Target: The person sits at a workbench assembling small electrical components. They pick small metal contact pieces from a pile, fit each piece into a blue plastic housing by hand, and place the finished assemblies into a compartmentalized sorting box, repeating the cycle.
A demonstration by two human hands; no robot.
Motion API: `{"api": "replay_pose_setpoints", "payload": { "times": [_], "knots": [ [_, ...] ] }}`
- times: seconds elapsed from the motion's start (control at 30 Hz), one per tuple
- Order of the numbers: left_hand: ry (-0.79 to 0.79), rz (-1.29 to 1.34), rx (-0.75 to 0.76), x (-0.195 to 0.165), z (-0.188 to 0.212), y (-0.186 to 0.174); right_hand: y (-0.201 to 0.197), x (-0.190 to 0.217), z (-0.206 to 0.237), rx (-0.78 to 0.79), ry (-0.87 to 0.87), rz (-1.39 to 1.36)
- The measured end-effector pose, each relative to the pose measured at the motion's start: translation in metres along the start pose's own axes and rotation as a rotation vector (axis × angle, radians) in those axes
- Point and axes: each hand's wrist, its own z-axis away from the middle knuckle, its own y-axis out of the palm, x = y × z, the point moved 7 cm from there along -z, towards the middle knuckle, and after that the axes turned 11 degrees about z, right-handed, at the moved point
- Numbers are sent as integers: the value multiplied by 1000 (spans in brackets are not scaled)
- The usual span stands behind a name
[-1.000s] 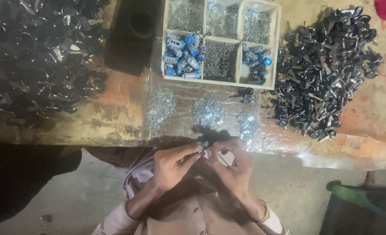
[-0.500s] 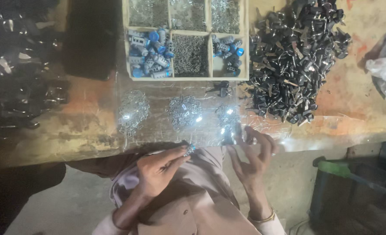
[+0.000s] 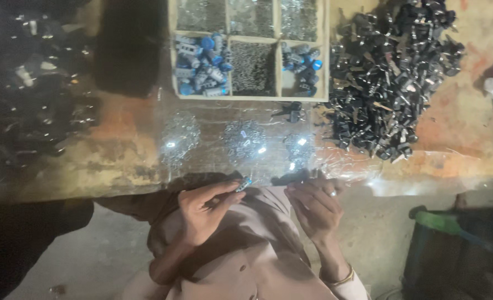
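At far left on the tabletop (image 3: 118,161) we log a dark heap of black parts (image 3: 29,94), dim and hard to make out. Next, at the near edge, our left hand (image 3: 204,208) pinches a small blue-and-metal piece (image 3: 244,183) between thumb and fingers (image 3: 224,197), held just off the tabletop rim over our lap. Beyond it, three little piles of shiny metal bits (image 3: 245,139) lie in a row on clear plastic sheeting. Behind those sits a wooden tray (image 3: 252,98) with compartments: blue-capped pieces (image 3: 202,64) in the left one, fine dark metal parts in the middle, more blue-capped pieces at right. Our right hand (image 3: 313,208) hovers near the tabletop edge, fingers loosely curled; we cannot tell whether it grasps anything. Farther right lies a large heap of black keys (image 3: 388,78).
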Motion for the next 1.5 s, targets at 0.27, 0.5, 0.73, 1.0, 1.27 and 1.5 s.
{"api": "replay_pose_setpoints", "payload": {
  "times": [0.27,0.5,0.73,1.0,1.27,1.5],
  "knots": [
    [141,-202,-29,-8,0,3,34,39,-15,183,94,-277],
    [407,-427,79,-36,6,14,42,28,-3,254,382,-298],
    [387,-327,194,-37,6,28,18,0,10,291,363,-328],
    [117,-165,19,-11,4,3,1,3,1,-25,-57,269],
    [47,-28,-40,-5,6,-10,8,0,-7,132,17,163],
    [85,-74,-21,-10,1,-7,3,1,-26,10,133,183]
  ]
}}
